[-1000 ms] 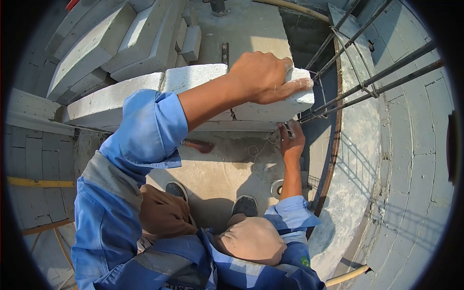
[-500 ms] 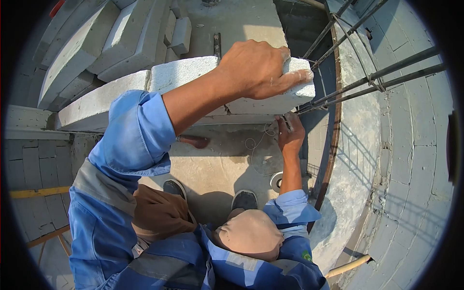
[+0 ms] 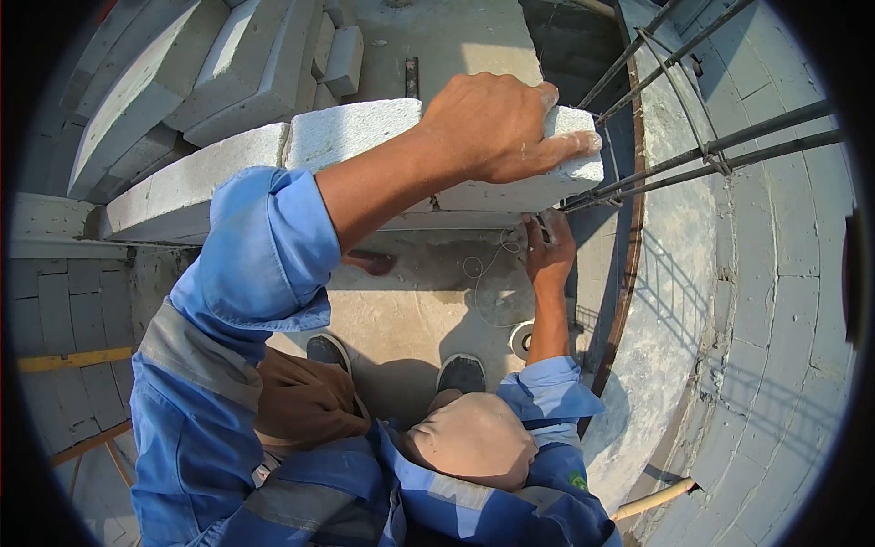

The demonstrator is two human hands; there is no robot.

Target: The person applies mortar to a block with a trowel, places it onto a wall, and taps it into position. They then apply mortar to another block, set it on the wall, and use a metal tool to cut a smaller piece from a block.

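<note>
My left hand (image 3: 497,128) lies on top of the right end of a white aerated block (image 3: 355,137), fingers curled over its far edge and thumb pressed along its side. Below the block, my right hand (image 3: 550,251) is closed on a small dark tool (image 3: 544,228) right where the steel bars (image 3: 711,155) end. Thin tie wire (image 3: 488,273) loops down from that hand over the concrete floor. I am crouched, with my knees and both shoes (image 3: 460,372) below.
A small wire spool (image 3: 521,339) lies on the floor by my right forearm. More white blocks (image 3: 237,64) are stacked at the back left. A curved block wall (image 3: 784,301) and a rusty rim (image 3: 631,273) close the right side. A wooden handle (image 3: 369,263) lies under the block.
My right hand has edged up slightly towards the bar ends. My left hand stays on the block, and the view has shifted a little.
</note>
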